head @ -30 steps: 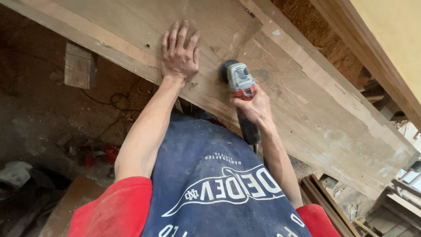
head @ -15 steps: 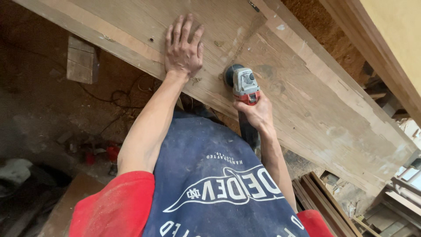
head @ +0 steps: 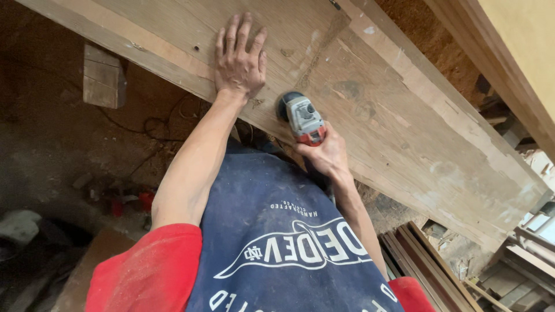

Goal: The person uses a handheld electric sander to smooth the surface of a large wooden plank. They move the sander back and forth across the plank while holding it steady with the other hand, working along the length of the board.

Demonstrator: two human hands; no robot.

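A wide, worn wooden plank (head: 404, 115) runs diagonally across the view in front of me. My left hand (head: 240, 58) lies flat on it with the fingers spread, pressing down near its near edge. My right hand (head: 326, 156) grips the body of a grey and red hand-held power grinder (head: 303, 118). The tool's dark round head rests on the plank, just right of my left wrist. A dusty blue apron (head: 277, 242) and red sleeves fill the lower part of the view.
A short wooden block (head: 103, 78) sticks out under the plank at the left. On the dirt floor below lie a dark cable (head: 167, 124) and red objects (head: 130, 202). Stacked timber strips (head: 428, 260) lie at the lower right.
The grinder has slid along the plank toward me and a little closer to my left hand. My left hand has stayed flat on the wood.
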